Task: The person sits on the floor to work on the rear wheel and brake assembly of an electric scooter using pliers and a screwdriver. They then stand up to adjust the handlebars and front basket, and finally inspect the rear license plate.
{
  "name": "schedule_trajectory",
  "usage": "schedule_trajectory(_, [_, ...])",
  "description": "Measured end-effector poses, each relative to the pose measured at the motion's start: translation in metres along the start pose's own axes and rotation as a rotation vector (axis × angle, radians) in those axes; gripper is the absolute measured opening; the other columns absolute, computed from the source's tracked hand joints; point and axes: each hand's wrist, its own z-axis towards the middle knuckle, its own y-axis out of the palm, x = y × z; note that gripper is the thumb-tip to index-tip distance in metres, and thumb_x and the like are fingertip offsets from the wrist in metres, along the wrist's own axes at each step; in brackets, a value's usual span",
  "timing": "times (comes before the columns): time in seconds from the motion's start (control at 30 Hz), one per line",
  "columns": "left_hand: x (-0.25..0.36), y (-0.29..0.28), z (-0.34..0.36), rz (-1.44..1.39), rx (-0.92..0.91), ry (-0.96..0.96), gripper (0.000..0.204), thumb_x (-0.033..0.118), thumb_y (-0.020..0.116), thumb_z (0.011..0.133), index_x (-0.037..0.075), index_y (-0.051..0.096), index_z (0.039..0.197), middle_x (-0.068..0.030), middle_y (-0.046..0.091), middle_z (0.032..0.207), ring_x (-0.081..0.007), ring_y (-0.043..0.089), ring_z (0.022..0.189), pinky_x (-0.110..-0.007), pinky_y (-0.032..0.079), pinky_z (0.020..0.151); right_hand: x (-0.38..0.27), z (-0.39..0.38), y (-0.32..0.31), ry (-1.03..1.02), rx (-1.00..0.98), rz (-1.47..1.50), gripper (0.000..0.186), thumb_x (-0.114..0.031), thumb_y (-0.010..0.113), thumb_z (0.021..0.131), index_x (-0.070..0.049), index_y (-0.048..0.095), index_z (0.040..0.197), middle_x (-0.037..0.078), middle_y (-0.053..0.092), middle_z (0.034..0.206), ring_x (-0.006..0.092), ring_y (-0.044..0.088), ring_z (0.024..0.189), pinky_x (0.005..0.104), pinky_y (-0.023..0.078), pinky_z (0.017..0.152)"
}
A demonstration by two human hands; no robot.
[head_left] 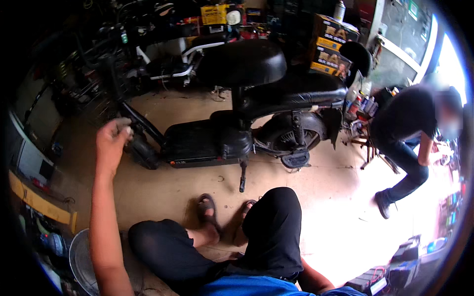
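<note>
My left hand (112, 140) is raised at the end of an outstretched arm, beside the front wheel (143, 154) of a black electric scooter (207, 143). Its fingers are loosely bent and a little apart, and I see nothing held in them. Whether it touches the scooter I cannot tell. The scooter stands sideways across from my knees, with a black seat (247, 61), a flat footboard and a lowered pedal (242, 185). Only part of my right arm (315, 278) shows at the lower edge; the hand itself is out of view.
A person (412, 126) in dark clothes sits bent forward at the right. Stacked cartons (332, 47) stand behind the scooter's rear. A wire-mesh fan guard or basket (81, 261) is by my left arm. Black batteries (402, 269) lie at the lower right. Another frame stands behind the scooter.
</note>
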Motion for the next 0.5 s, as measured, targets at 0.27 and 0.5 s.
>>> schedule_trajectory(0.27, [-0.041,0.126,-0.038,-0.016,-0.466,0.097,0.025,0.004,0.072,0.091,-0.002,0.072,0.115,-0.0104,0.074,0.099,-0.0159,0.069,0.09,-0.031,0.055,0.082,0.046,-0.028,-0.011,0.12,0.077,-0.077,0.043,-0.021,0.064,0.091,0.001,0.067,0.127,0.022,0.071,0.123,0.0362,0.068,0.116,0.0475,0.053,0.102])
schedule_trajectory(0.5, [-0.024,0.153,-0.043,0.162,-0.71,0.235,0.027,0.004,0.073,0.086,0.0,0.073,0.113,-0.0141,0.072,0.11,-0.0257,0.071,0.099,-0.034,0.057,0.084,0.071,-0.043,-0.009,0.209,0.112,-0.097,0.043,-0.023,0.065,0.09,0.0,0.068,0.126,0.024,0.071,0.122,0.0367,0.068,0.117,0.0468,0.053,0.102])
